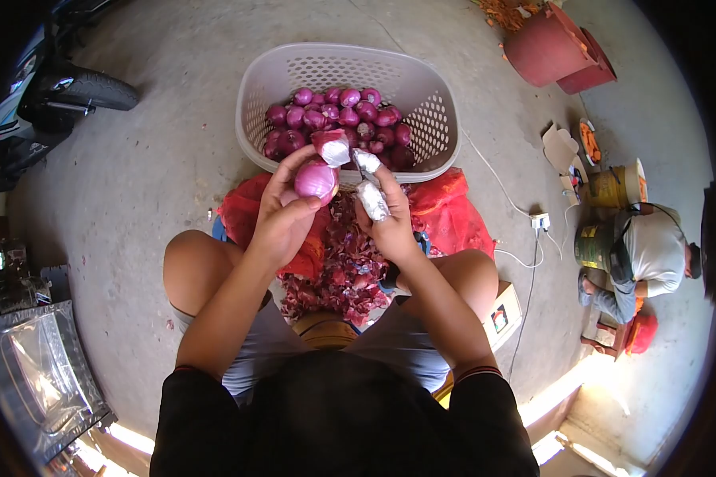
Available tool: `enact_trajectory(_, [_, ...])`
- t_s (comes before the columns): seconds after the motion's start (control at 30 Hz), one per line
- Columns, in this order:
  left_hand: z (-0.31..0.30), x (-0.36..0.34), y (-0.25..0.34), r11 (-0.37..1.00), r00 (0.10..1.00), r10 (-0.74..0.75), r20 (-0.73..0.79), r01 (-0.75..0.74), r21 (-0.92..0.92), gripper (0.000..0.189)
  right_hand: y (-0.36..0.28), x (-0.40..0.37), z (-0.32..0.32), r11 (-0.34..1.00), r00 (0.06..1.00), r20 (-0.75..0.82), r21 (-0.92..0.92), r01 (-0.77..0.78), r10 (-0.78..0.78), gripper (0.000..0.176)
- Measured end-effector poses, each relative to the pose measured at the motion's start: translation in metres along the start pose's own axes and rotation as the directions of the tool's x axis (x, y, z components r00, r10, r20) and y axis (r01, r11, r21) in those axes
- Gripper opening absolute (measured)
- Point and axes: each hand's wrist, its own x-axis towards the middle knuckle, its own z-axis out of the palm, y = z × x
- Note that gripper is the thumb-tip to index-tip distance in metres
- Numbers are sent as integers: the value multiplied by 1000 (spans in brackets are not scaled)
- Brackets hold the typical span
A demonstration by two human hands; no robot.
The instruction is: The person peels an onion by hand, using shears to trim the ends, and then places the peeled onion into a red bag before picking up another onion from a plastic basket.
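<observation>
- Basically, left hand [282,215] curled snug around a peeled purple onion [316,183], held up just this side of the basket.
- Red-and-white piece [332,151] just above it, exact nature unclear.
- Right hand [390,226] beside it, silvery wrap [372,201] on thumb and forefinger, digits partly bent; can't tell if gripping anything.
- Below: loose skins [338,278], red mesh [453,219] alongside.
- Beyond: grey basket [350,57] holding more onions [318,119].

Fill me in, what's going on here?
A seated person's left hand holds a purple onion. The right hand, with silvery wrapping on its thumb and a finger, is close beside it. More onions sit in the basket ahead, and loose skins lie heaped between the legs.
</observation>
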Motion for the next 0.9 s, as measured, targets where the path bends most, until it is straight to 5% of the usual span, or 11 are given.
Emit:
enact_trajectory(0.13, [-5, 1, -1, 997, 1000, 5, -3, -5, 73, 58, -12, 0, -13, 996, 991, 114, -59, -70, 76, 56])
enact_trajectory(0.27, [-4, 2, -1, 986, 999, 28, -22, -24, 163, 56, -19, -2, -12, 963, 989, 136, -270, -20, 58, 61])
enact_trajectory(0.53, [-6, 1, 1, 941, 997, 36, 69, -57, 332, 60, -10, 2, -21, 924, 972, 216, -348, 160, -88, 53])
enact_trajectory(0.63, [-4, 1, -1, 943, 994, 53, 99, -82, 324, 59, -13, 5, -16, 908, 968, 168, -346, 234, -186, 48])
enact_trajectory(0.73, [-3, 2, -2, 937, 992, 80, 98, -108, 331, 58, -13, 1, -26, 998, 998, 58, -64, 19, -16, 46])
enact_trajectory(0.8, [-3, 3, 0, 930, 993, 88, 74, -108, 352, 57, -11, 6, -30, 998, 998, -41, -46, 38, -40, 54])
enact_trajectory(0.9, [-8, 4, -1, 869, 987, 159, 2, -141, 473, 56, -27, 4, -39, 994, 992, 128, -108, 7, 7, 67])
